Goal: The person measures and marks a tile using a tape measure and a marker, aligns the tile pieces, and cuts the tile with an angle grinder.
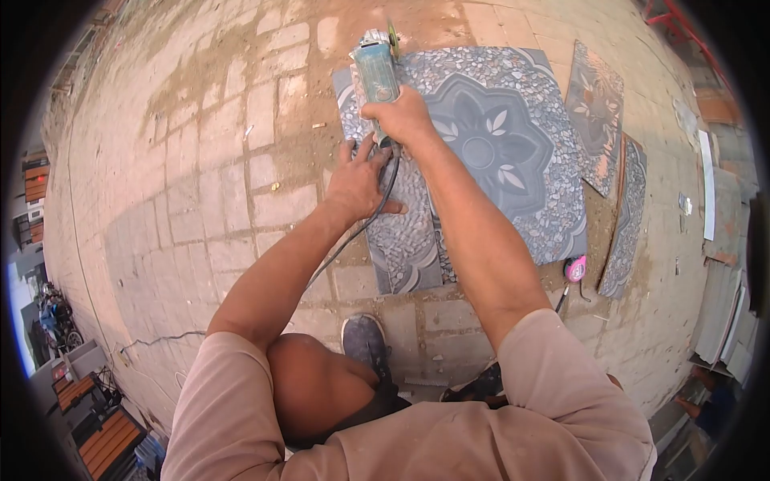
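My right hand [405,116] is wrapped round the body of a teal angle grinder [375,70]. Its greenish disc [393,38] points away from me, at the far edge of the tiles. My left hand [357,186] lies with fingers spread on a narrow pebble-patterned tile strip [405,260], close to the grinder's rear end. Beside that strip, a large grey floor tile [521,204] with a raised flower design lies flat on the paving. The grinder's dark cord [333,255] runs back past my left wrist.
Right of the large tile lie two cut tile pieces, a wider one [595,108] and a narrow one [628,224]. A pink tape measure [575,268] and a dark pen-like tool [562,299] rest near its corner. Stacked boards [726,297] line the right side.
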The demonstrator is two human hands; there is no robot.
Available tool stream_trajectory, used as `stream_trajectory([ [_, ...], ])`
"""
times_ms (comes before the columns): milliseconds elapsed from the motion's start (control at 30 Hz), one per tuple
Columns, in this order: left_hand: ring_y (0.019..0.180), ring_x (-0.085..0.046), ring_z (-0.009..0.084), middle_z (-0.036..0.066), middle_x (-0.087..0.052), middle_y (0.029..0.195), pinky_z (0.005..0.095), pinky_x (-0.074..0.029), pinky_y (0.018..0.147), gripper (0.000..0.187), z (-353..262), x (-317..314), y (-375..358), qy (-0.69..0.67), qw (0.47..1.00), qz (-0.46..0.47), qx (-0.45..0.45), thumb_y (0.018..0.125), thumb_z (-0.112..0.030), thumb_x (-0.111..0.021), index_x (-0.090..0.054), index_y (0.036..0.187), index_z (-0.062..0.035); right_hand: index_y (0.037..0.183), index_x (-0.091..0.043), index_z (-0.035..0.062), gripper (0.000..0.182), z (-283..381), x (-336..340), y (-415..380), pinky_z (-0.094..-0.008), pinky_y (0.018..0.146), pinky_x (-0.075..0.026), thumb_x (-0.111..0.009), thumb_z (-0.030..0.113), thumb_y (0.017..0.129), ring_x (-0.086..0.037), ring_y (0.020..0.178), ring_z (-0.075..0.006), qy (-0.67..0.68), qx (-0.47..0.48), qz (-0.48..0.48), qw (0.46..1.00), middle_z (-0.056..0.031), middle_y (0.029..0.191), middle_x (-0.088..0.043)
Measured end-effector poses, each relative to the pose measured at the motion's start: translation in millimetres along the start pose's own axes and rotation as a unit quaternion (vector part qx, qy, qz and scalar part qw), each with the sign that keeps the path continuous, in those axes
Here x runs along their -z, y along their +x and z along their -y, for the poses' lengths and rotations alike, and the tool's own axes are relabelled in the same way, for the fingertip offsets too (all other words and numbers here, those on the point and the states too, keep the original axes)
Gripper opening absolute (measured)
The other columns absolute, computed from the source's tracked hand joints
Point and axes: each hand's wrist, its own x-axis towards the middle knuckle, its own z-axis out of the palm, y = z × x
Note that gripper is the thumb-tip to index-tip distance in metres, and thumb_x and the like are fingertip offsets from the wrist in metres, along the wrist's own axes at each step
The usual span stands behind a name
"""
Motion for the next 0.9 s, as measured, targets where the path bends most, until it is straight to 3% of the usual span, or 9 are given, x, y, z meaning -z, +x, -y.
stream_trajectory([
  [67, 0.143, -0.031, 0.0524, 0.026, -0.037, 0.157, 0.0549, -0.032, 0.120, 0.123, -2, 4, -1, -0.009, 1.000, 0.003, 0.001, 0.057, -0.065, -0.091, -0.041, 0.156, -0.0121, 0.111, -0.070, -0.0024, 0.055, -1, -1, 1, -0.0416, 0.085, -0.057, -0.083, 0.024, 0.065, -0.073, 0.095, -0.0352, -0.012, -0.016, -0.003, 1.000, -0.0224, 0.104, -0.075],
  [167, 0.146, -0.028, 0.0517, 0.018, -0.032, 0.164, 0.0526, -0.030, 0.123, 0.120, -3, 5, -1, -0.024, 0.999, 0.014, 0.019, 0.055, -0.061, -0.094, -0.048, 0.153, -0.0091, 0.110, -0.071, -0.0026, 0.053, -1, 1, 0, -0.0414, 0.084, -0.057, -0.083, 0.024, 0.065, -0.074, 0.095, -0.0348, 0.005, -0.011, 0.010, 1.000, -0.0227, 0.103, -0.075],
  [233, 0.143, -0.030, 0.0524, 0.026, -0.035, 0.158, 0.0555, -0.031, 0.121, 0.123, -1, 1, 0, -0.008, 1.000, 0.007, 0.002, 0.056, -0.066, -0.091, -0.042, 0.155, -0.0116, 0.109, -0.071, -0.0026, 0.053, -1, 1, 0, -0.0413, 0.084, -0.057, -0.083, 0.024, 0.065, -0.074, 0.095, -0.0346, 0.004, -0.012, 0.009, 1.000, -0.0226, 0.103, -0.075],
  [600, 0.143, -0.030, 0.0520, 0.026, -0.035, 0.158, 0.0548, -0.032, 0.120, 0.123, 1, -3, 1, -0.010, 1.000, 0.000, 0.001, 0.056, -0.065, -0.091, -0.042, 0.156, -0.0123, 0.109, -0.071, -0.0042, 0.055, -4, -1, 1, -0.0413, 0.084, -0.057, -0.084, 0.024, 0.064, -0.074, 0.095, -0.0355, -0.031, -0.014, 0.003, 0.999, -0.0233, 0.103, -0.075],
  [667, 0.143, -0.030, 0.0520, 0.026, -0.035, 0.157, 0.0547, -0.032, 0.120, 0.122, 1, -4, 1, -0.007, 1.000, -0.004, 0.000, 0.056, -0.065, -0.091, -0.043, 0.155, -0.0122, 0.104, -0.074, -0.0034, 0.040, -3, -1, -1, -0.0378, 0.073, -0.057, -0.080, 0.017, 0.071, -0.073, 0.082, -0.0251, -0.029, 0.005, -0.002, 1.000, -0.0157, 0.093, -0.076],
  [867, 0.143, -0.030, 0.0514, 0.026, -0.036, 0.157, 0.0542, -0.032, 0.121, 0.116, -1, 2, -1, -0.021, 1.000, -0.003, 0.003, 0.056, -0.065, -0.091, -0.051, 0.150, -0.0090, 0.103, -0.073, -0.0042, 0.038, -2, 1, -5, -0.0382, 0.072, -0.057, -0.080, 0.017, 0.071, -0.072, 0.079, -0.0244, -0.036, -0.011, 0.016, 0.999, -0.0158, 0.092, -0.075],
  [900, 0.145, -0.029, 0.0508, 0.021, -0.033, 0.160, 0.0531, -0.033, 0.121, 0.113, -3, 4, 0, -0.013, 1.000, 0.011, 0.012, 0.055, -0.063, -0.093, -0.054, 0.148, -0.0101, 0.103, -0.073, -0.0042, 0.038, -2, 1, -7, -0.0382, 0.072, -0.057, -0.080, 0.017, 0.071, -0.072, 0.079, -0.0244, -0.037, -0.012, 0.016, 0.999, -0.0158, 0.092, -0.075],
])
